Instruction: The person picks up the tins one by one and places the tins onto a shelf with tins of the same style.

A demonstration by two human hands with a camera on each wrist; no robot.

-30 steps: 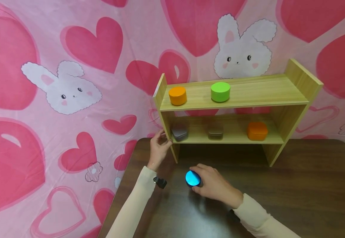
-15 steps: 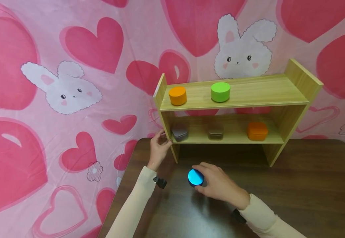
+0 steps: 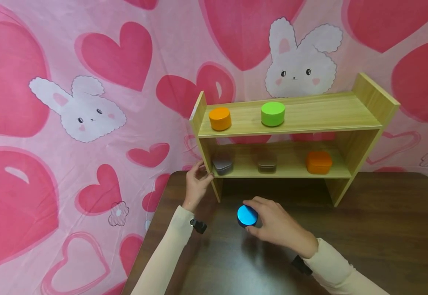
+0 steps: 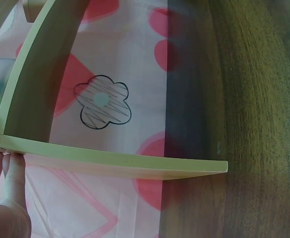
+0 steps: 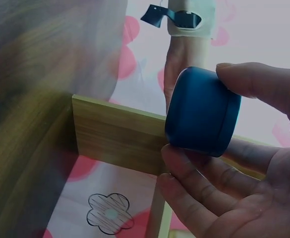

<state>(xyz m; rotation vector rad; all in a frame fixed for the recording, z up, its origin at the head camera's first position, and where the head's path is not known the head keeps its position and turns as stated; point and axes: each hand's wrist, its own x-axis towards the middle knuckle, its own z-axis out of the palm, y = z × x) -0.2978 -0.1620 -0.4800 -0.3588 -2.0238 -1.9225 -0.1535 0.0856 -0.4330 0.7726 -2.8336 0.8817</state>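
Observation:
A small round blue tin (image 3: 247,215) with a shiny lid hangs above the table in front of the shelf. My right hand (image 3: 278,225) holds it by the sides, thumb opposite the fingers. In the right wrist view the tin (image 5: 202,113) shows its smooth dark-blue side and a lid seam. My left hand (image 3: 197,186) grips the left side panel of the two-tier wooden shelf (image 3: 324,114). The left wrist view has fingers (image 4: 17,181) against the panel's outer face, with the thumb on the other side by the lower board.
On the upper board sit an orange round tin (image 3: 220,119) and a green round tin (image 3: 272,114). The lower board carries a grey tin (image 3: 223,164), a brownish tin (image 3: 267,164) and an orange rounded-square tin (image 3: 318,162). Beneath is a dark wooden table (image 3: 394,229).
My right hand has moved a little to the right and toward the shelf, carrying the blue tin. My left hand has stayed on the side panel.

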